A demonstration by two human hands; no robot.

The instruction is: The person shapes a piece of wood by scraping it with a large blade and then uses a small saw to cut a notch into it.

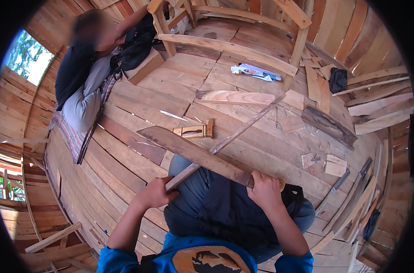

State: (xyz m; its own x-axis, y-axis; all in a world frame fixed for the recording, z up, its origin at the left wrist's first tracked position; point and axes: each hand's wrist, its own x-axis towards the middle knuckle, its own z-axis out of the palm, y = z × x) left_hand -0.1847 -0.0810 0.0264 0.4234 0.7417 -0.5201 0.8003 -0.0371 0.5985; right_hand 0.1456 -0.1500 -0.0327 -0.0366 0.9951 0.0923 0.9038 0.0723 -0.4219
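Note:
My right hand (265, 187) is closed around the handle of a machete, whose end shows past my fist. Its long brown-grey blade (229, 168) slants up to the left in front of my knees. In my closed left hand (156, 193) is the near end of a thin wooden stick (248, 122), which runs away to the upper right. Blade and stick cross in front of my lap; whether they touch I cannot tell. Just beyond the blade, a small wooden block with a dark slot (193, 131), resembling a hand plane, lies on the floor.
A person (81, 86) sits at the far left on a striped mat beside a cardboard box (145, 67). A wooden frame (234, 52) stands ahead. On the plank floor (138, 104) lie a board (234, 97), offcuts and, at right, a knife-like tool (340, 180) near stacked wood strips.

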